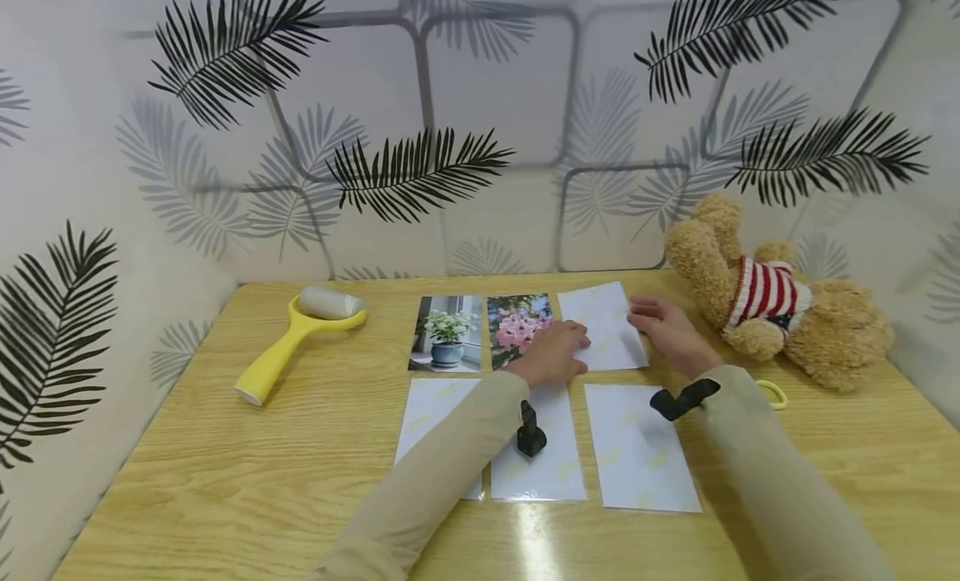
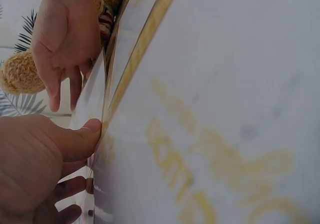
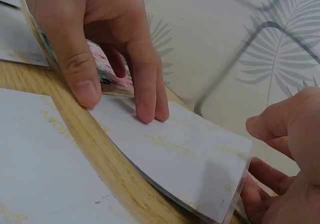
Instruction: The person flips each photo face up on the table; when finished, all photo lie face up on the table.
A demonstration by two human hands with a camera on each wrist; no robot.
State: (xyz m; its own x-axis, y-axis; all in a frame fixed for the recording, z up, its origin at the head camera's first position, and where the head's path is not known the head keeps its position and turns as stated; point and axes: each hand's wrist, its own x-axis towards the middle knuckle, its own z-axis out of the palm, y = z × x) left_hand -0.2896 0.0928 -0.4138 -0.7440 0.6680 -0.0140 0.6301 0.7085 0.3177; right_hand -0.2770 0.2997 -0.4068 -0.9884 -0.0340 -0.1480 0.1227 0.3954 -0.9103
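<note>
A face-down white photo card (image 1: 600, 314) with faint yellow print lies at the right end of the back row, slightly askew. My left hand (image 1: 553, 353) reaches over the pink flower photo (image 1: 516, 321), fingertips on the card's left part. At the card's right edge is my right hand (image 1: 672, 331); in the right wrist view its fingers (image 3: 257, 189) touch that edge while the thumb stays apart above it. A potted plant photo (image 1: 447, 331) lies face up at the row's left.
More face-down cards form the front row, including a right-hand card (image 1: 637, 448). A yellow-handled lint roller (image 1: 281, 356) lies on the left. A teddy bear (image 1: 772, 302) in a striped sweater lies at the right, with a yellow ring (image 1: 780, 395) near it. The patterned wall (image 1: 480, 239) borders the table's back.
</note>
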